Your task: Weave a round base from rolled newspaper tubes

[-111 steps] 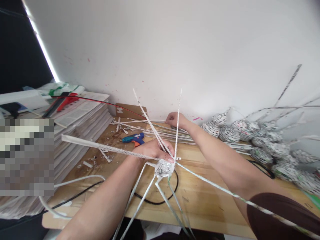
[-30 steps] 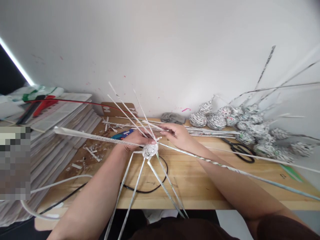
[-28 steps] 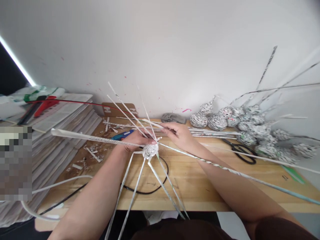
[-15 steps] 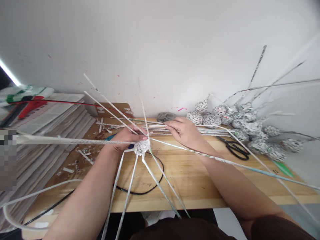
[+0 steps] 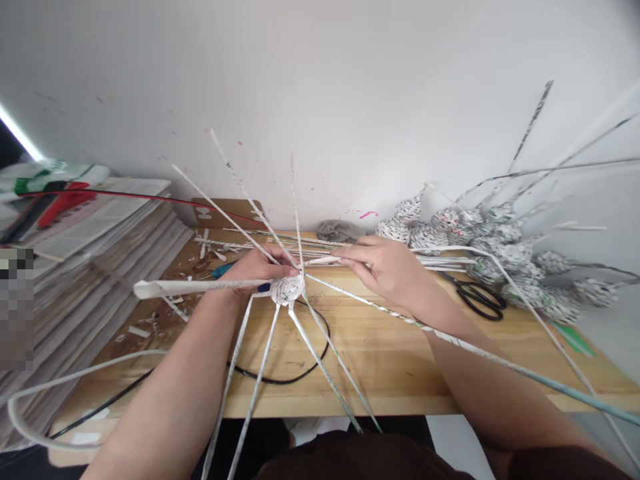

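A small round weave of rolled-paper strands (image 5: 287,291) hangs over the table, with paper strands fanning out from it on all sides. My left hand (image 5: 253,267) is closed on its upper left edge, thumb pressed at the base of the strands. To the right, my right hand (image 5: 387,267) pinches a white paper strand (image 5: 323,261) that runs from the weave. This strand continues past the hand and bends down to the right. The undersides of the fingers are hidden on both hands.
Black-handled scissors (image 5: 480,300) lie right of my right hand. Several woven paper balls (image 5: 520,257) are heaped against the wall. Newspapers (image 5: 120,260) are stacked at the left, with paper scraps (image 5: 139,331) beside them. A black cable (image 5: 280,382) loops across the wooden table (image 5: 390,373).
My right hand has slid slightly right along the strand. The upper strands have swung to the right, and the broad strand at the left shows its free end in view.
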### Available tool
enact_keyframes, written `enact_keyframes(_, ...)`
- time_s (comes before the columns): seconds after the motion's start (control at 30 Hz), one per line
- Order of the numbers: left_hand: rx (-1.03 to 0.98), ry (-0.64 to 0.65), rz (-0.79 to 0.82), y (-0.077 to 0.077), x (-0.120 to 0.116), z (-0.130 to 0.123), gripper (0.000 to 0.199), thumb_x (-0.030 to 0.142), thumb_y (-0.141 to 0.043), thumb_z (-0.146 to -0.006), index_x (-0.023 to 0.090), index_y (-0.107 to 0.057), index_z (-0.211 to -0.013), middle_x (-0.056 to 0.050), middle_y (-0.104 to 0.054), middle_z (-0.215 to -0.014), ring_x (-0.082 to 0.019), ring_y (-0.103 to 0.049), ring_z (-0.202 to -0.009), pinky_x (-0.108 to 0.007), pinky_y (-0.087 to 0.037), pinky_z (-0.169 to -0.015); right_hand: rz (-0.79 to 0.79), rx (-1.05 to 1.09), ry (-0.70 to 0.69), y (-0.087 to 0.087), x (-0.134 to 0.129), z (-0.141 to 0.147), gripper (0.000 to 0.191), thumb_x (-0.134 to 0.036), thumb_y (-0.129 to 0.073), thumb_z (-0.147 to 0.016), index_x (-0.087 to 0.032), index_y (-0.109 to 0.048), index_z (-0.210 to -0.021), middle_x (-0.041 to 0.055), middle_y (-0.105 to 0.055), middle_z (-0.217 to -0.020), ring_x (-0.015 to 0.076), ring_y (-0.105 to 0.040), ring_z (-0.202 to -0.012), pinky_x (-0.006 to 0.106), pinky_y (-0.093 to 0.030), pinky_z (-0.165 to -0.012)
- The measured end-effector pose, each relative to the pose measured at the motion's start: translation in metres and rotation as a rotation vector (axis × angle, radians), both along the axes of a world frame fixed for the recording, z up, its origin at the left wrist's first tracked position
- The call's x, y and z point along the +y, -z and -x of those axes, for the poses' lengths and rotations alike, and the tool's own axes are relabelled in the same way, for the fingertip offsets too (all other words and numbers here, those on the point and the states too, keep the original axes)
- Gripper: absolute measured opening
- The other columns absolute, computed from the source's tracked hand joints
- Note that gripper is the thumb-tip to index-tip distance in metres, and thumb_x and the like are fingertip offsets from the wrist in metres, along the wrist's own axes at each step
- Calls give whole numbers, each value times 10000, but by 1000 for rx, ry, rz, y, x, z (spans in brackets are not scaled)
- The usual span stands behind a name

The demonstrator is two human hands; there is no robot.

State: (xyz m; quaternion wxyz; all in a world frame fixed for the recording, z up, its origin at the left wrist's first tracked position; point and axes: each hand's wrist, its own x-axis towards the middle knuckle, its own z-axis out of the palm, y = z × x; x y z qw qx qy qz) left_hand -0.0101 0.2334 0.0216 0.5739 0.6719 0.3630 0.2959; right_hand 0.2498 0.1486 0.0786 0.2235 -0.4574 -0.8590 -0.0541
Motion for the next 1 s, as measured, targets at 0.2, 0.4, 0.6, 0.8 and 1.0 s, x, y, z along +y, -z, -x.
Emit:
enact_keyframes(0.2,37,18,-34,2,2,0,261,323,-810,-617,128,-721,-765,-44,-679,-682,-151,-593,-607,-255,-451,-577,-37,-64,16,5,0,4,283,-236,-448,-961,-227,-717,-1050,72,-666,-895,194,-582,-844,298,-406,-725)
enact_keyframes(0.4,75,43,-66,0,1,-1,255,335,-803,-628,139,-725,-771,-47,-684,-701,-157,-600,-625,-261,-460,-588,-35,-93,36,5,-1,6,275,-289,-457,-967,-215,-716,-1025,69,-646,-846,197,-564,-831,300,-389,-711)
enact_keyframes(0.6,109,64,-76,-1,1,-1,249,345,-799,-642,141,-722,-763,-32,-674,-667,-137,-582,-600,-234,-439,-557,-60,-150,41,8,1,6,287,-310,-446,-973,-215,-715,-991,59,-612,-793,183,-532,-773,295,-352,-680)
enact_keyframes(0.8,133,78,-70,0,1,-1,254,348,-795,-649,135,-712,-761,-25,-670,-659,-123,-562,-585,-222,-418,-541,-37,-173,61,7,1,8,291,-314,-449,-971,-204,-719,-967,62,-618,-797,180,-533,-762,294,-358,-683)
enact_keyframes(1.0,85,69,-44,1,2,-2,240,314,-803,-630,136,-718,-766,-29,-676,-672,-135,-580,-599,-236,-436,-562,-56,-20,64,8,3,5,275,-273,-441,-974,-195,-699,-1031,79,-669,-893,196,-583,-864,302,-398,-762)
